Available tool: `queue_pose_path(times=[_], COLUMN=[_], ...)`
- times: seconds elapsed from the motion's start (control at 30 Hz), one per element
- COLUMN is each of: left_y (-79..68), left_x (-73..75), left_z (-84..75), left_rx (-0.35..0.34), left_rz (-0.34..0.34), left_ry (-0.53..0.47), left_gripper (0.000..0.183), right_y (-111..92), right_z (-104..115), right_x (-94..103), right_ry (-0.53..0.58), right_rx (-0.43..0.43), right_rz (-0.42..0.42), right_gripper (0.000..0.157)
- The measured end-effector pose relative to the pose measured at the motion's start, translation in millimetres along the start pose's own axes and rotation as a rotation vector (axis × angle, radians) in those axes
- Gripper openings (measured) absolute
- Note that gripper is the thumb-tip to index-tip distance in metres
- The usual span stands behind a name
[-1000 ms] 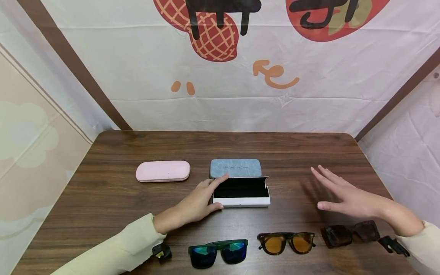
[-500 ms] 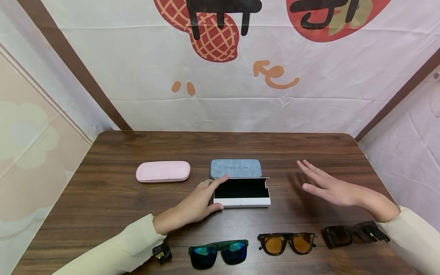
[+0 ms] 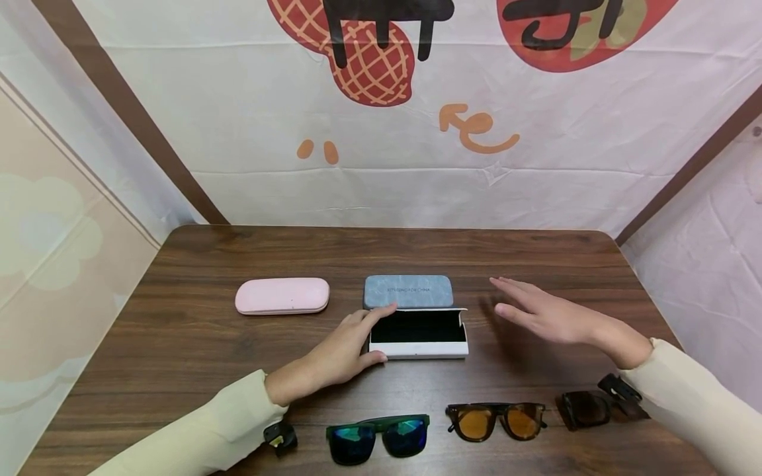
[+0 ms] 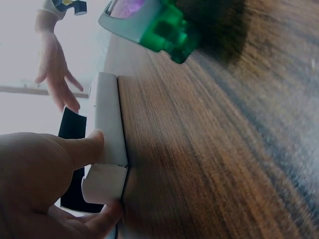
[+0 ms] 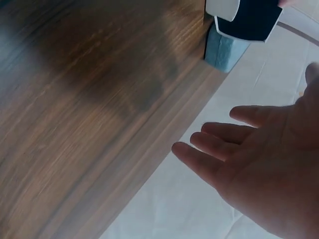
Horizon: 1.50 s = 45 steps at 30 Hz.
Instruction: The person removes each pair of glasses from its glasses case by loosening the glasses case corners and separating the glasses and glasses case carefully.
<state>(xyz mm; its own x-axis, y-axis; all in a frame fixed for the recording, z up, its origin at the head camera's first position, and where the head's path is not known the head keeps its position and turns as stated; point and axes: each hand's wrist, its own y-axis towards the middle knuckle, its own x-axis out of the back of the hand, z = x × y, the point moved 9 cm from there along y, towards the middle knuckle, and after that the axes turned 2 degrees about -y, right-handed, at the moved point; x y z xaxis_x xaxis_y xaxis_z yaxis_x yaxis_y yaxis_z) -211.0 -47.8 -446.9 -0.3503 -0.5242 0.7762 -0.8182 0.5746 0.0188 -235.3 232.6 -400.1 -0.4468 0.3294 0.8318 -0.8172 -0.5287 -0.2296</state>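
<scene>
A white glasses case (image 3: 419,351) with a black lining stands with its lid raised in the middle of the table. My left hand (image 3: 336,350) grips it by the left end. In the left wrist view the thumb (image 4: 89,149) presses the front wall of the case, and other fingers reach around its end. Right behind it lies a closed blue glasses case (image 3: 408,291), its front edge partly hidden by the raised lid. To the right of both, my right hand (image 3: 553,314) hovers over the table with extended fingers and nothing in it.
A closed pink glasses case (image 3: 282,295) lies at the back left. Along the front are green-framed sunglasses (image 3: 378,437), glasses with amber lenses (image 3: 497,421) and dark sunglasses (image 3: 586,408), partly covered by the right wrist camera. A printed cloth (image 3: 381,192) hangs behind the table (image 3: 196,277).
My right hand has moved left, toward the open white case. The left hand and the cases stay where they were.
</scene>
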Motion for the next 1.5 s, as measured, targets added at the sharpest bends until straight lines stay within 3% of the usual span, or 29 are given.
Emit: queue_pose_path(times=[0.23, 0.57, 1.07, 1.27, 1.5], left_y=[0.1, 0.2, 1.9, 2.8, 2.3], left_x=[-0.1, -1.2, 0.5, -0.4, -0.8], left_z=[-0.5, 0.1, -1.9, 1.1, 2.0], left_rx=[-0.016, -0.020, -0.018, 0.015, 0.024], left_rz=[-0.007, -0.006, -0.007, 0.007, 0.013], left_ry=[-0.003, -0.013, -0.004, 0.003, -0.004], left_gripper=[0.079, 0.077, 0.074, 0.063, 0.057], right_y=[14.7, 35.7, 49.1, 47.5, 46.3], right_z=[12.5, 22.9, 33.1, 34.9, 44.1], right_x=[-2.2, -20.4, -38.9, -42.0, -42.5], right_ry=[-0.005, 0.038, 0.041, 0.065, -0.064], right_rx=[0.010, 0.021, 0.064, 0.127, 0.243], right_rz=[-0.036, -0.004, 0.022, 0.082, 0.046], right_gripper=[0.060, 0.062, 0.047, 0.047, 0.045])
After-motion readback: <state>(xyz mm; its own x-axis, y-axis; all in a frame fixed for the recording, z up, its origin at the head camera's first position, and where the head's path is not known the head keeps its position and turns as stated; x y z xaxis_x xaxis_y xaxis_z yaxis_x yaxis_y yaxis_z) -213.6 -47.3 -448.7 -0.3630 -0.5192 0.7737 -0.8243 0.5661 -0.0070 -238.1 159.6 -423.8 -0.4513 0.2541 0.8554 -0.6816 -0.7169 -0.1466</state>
